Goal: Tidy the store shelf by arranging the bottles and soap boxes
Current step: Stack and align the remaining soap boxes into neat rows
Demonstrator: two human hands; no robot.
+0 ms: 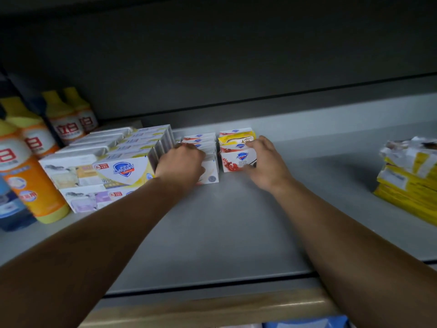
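Observation:
Two short rows of small Safeguard soap boxes stand mid-shelf. My left hand [183, 162] grips the front boxes of the left row of red-and-white boxes [208, 147], fingers curled over their tops. My right hand [264, 159] grips the right side of the front red-and-white box [236, 160] of the right row, thumb low on its face, fingers reaching up to a yellow box [233, 138] behind it. Larger white-and-yellow Safeguard packs [125, 170] sit stacked to the left. Orange and yellow bottles [35, 185] stand at the far left.
The grey shelf [224, 221] runs wide, with its front lip near me. A stack of yellow, partly torn packets [409, 183] lies at the right end. A blue bottle [9, 207] stands at the left edge. The shelf's dark back wall rises behind the boxes.

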